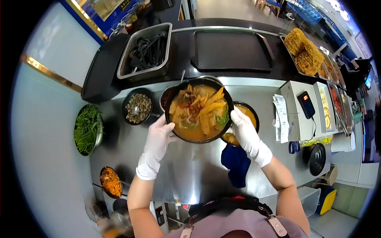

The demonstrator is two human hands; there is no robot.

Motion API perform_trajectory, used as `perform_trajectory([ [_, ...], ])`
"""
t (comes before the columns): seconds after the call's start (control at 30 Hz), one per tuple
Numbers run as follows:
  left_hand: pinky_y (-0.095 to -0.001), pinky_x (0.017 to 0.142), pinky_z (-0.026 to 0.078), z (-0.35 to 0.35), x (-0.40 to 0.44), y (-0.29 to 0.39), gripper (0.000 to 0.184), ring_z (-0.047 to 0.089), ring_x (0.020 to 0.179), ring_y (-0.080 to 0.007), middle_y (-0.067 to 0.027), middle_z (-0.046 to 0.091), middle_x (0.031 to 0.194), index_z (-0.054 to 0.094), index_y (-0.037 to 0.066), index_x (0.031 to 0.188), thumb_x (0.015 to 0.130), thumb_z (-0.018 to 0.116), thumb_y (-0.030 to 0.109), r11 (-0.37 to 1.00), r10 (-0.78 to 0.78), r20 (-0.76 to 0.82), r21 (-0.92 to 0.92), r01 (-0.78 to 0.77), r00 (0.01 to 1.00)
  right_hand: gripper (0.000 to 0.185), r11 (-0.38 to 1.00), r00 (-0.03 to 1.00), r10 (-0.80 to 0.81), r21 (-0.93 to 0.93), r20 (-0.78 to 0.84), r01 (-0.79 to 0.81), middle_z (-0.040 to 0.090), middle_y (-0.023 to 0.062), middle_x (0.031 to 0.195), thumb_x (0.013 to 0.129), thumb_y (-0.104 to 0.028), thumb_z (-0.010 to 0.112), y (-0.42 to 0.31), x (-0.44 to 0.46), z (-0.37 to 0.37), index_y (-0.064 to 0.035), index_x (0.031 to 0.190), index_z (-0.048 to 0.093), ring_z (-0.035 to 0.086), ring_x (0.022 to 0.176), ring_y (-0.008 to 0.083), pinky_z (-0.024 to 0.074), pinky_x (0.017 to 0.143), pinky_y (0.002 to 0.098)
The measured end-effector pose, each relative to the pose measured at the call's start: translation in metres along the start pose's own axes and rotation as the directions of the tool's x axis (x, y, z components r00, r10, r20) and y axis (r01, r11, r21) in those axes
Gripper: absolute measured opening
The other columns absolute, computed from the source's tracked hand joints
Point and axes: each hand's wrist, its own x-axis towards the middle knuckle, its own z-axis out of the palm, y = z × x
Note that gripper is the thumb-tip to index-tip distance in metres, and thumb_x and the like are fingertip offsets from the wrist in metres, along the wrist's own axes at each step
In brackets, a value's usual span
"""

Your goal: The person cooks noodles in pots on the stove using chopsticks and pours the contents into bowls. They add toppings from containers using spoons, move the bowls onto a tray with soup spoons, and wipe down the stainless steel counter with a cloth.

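Observation:
A black bowl of soup (pixel 200 109), with orange strips, red bits and greens on top, is held level above the steel counter (pixel 186 166). My gloved left hand (pixel 158 137) grips its left rim, thumb on the edge. At its right rim, my gloved right hand (pixel 246 133) is closed on the bowl. Partly hidden behind the right hand is a second black bowl (pixel 250 113) with orange soup. A dark blue cloth (pixel 236 164) lies just below that bowl. Left of the held bowl sits a bowl of small chopped pieces (pixel 138 107) with a spoon.
Greens (pixel 87 129) and shredded carrot (pixel 111 182) stand in bowls at left. Behind are a bin of black utensils (pixel 147 51), a black tray (pixel 232 49) and fried food (pixel 303 51). At right are receipts (pixel 281 119), a timer (pixel 306 104), scissors (pixel 294 147) and a black dish (pixel 317 159).

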Motion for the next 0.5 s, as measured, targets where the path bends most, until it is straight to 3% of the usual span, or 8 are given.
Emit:
perform_trajectory([
  [0.13, -0.0408, 0.088, 0.054, 0.024, 0.064, 0.040, 0.042, 0.064, 0.102, -0.0240, -0.0118, 0.061, 0.122, 0.047, -0.001, 0.134, 0.092, 0.041, 0.000, 0.999, 0.042, 0.086, -0.022, -0.040, 0.995, 0.038, 0.996, 0.996, -0.091, -0.018, -0.017, 0.090, 0.061, 0.0074, 0.121, 0.104, -0.026, 0.040, -0.044, 0.055, -0.015, -0.0042, 0.134, 0.050, 0.064, 0.098, 0.0170, 0.0558, 0.076, 0.0303],
  [0.2, -0.0414, 0.086, 0.055, 0.034, 0.101, 0.053, 0.039, 0.063, 0.103, -0.0249, -0.0119, 0.060, 0.122, 0.049, 0.000, 0.130, 0.093, 0.040, -0.001, 0.992, 0.073, 0.159, -0.117, -0.055, 0.985, 0.038, 0.994, 0.995, -0.103, -0.022, -0.009, 0.103, 0.063, 0.0060, 0.118, 0.104, -0.025, 0.040, -0.065, 0.084, -0.025, -0.0055, 0.136, 0.048, 0.066, 0.092, 0.0153, 0.0564, 0.074, 0.0301],
  [0.33, -0.0473, 0.091, 0.053, 0.043, 0.185, 0.066, 0.038, 0.061, 0.105, -0.0291, -0.0141, 0.059, 0.121, 0.048, -0.001, 0.130, 0.093, 0.040, -0.002, 0.996, 0.087, 0.194, -0.048, -0.079, 0.977, 0.038, 0.988, 0.991, -0.137, -0.075, -0.007, 0.136, 0.063, 0.0061, 0.116, 0.104, -0.025, 0.039, -0.090, 0.150, -0.056, -0.0058, 0.136, 0.046, 0.067, 0.086, 0.0147, 0.0577, 0.071, 0.0309],
  [0.5, -0.0482, 0.093, 0.051, 0.050, 0.276, 0.065, 0.039, 0.060, 0.107, -0.0277, -0.0130, 0.058, 0.122, 0.049, 0.000, 0.129, 0.092, 0.040, 0.001, 0.996, 0.084, 0.238, -0.042, -0.076, 0.968, 0.035, 0.989, 0.993, -0.110, -0.104, -0.041, 0.106, 0.063, 0.0062, 0.113, 0.104, -0.025, 0.039, -0.100, 0.228, -0.095, -0.0063, 0.131, 0.049, 0.066, 0.084, 0.0149, 0.0574, 0.072, 0.0324],
])
